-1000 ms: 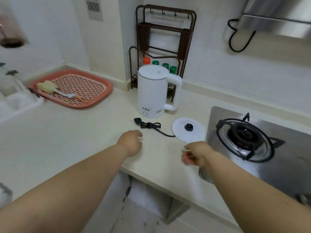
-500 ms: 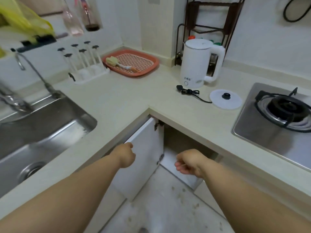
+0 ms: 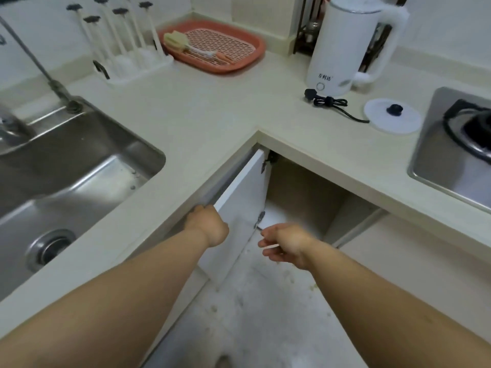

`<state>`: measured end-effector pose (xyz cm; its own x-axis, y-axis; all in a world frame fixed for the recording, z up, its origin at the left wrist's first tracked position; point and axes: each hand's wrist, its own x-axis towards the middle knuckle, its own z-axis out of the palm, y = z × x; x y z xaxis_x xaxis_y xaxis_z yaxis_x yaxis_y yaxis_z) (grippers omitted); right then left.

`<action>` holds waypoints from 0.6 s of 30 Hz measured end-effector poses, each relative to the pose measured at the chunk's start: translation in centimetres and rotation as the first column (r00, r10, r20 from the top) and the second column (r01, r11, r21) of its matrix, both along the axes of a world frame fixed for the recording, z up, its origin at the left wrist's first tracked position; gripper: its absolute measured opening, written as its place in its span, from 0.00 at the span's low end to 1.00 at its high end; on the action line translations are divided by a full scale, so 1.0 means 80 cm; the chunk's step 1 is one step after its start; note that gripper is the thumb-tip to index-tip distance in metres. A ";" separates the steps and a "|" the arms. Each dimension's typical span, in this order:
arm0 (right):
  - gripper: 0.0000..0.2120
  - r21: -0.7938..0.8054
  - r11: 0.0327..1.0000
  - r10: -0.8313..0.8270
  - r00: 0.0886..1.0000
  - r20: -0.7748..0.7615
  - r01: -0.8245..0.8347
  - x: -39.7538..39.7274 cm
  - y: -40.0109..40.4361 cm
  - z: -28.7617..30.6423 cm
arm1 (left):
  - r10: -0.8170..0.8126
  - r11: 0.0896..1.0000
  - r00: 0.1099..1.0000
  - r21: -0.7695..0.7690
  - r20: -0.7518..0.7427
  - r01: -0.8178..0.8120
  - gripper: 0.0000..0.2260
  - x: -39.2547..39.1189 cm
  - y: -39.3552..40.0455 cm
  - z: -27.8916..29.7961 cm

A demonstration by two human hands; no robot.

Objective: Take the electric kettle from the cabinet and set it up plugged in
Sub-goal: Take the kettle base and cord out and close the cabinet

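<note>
The white electric kettle [image 3: 342, 46] stands upright on the beige counter [image 3: 212, 107], handle to the right. Its round white base [image 3: 392, 119] lies to the right of it, with the black cord [image 3: 330, 102] bundled and the plug lying loose on the counter. Below the counter corner a white cabinet door [image 3: 239, 208] stands open, showing an empty-looking compartment. My left hand [image 3: 208, 224] grips the top edge of that door. My right hand [image 3: 284, 245] hovers in front of the opening, fingers loosely spread, holding nothing.
A steel sink [image 3: 66, 176] with a tap is at the left. A bottle drying rack [image 3: 127, 49] and an orange tray [image 3: 215, 46] with a brush sit at the back. A gas stove [image 3: 457, 144] is at the right. A dark metal rack [image 3: 308, 22] stands behind the kettle.
My view has dropped from the counter to the cabinet. Both hands came down off the counter edge; the left hand has taken hold of the door's top edge.
</note>
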<state>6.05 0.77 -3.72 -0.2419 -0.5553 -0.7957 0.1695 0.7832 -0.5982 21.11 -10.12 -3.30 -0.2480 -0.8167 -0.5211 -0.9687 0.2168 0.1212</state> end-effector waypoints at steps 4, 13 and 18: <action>0.08 0.001 1.000 0.023 1.000 -0.016 -0.023 0.012 0.003 -0.007 | -0.085 0.992 0.994 0.089 -0.065 0.090 0.17 -0.019 0.004 0.010; 0.16 0.015 0.998 -0.061 0.992 -0.112 0.063 -0.043 0.059 -0.005 | 0.093 0.879 0.904 0.461 -0.417 0.123 0.14 -0.113 0.056 0.011; 0.15 0.053 0.989 -0.119 0.949 -0.293 0.140 -0.095 0.096 -0.009 | -0.064 0.915 0.903 0.335 -0.424 0.223 0.17 -0.164 0.068 0.005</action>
<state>-1.53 8.45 -4.45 -0.5325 -0.4478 -0.7183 0.1012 0.8088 -0.5793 8.00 -4.68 -2.87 -0.5969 -0.5248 -0.6069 -0.7822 0.2125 0.5856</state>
